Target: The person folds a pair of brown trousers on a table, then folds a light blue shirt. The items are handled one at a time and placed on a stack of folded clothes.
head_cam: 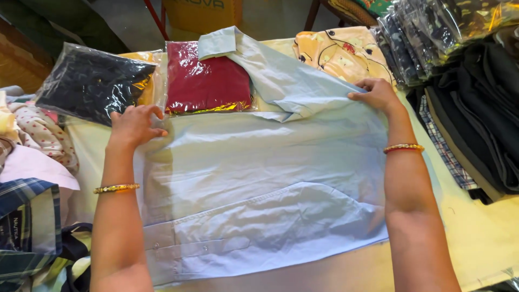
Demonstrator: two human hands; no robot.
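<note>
The pale blue shirt lies flat across the table, its length running between her hands: left hand pressing one edge, right hand pinching the folded sleeve

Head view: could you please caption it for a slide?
Both hands, left and right, fold a light blue shirt.

Dark navy pack, clear plastic, sits just beyond the left hand, tilted. Yellow pack peeks out beside it, half-covered. Maroon pack, glossy wrap w/ gold edge, flat, betw. the two hands. Stack of dark printed packs up past the right hand, far right. Yellow box at the top edge, behind the maroon one.
</note>
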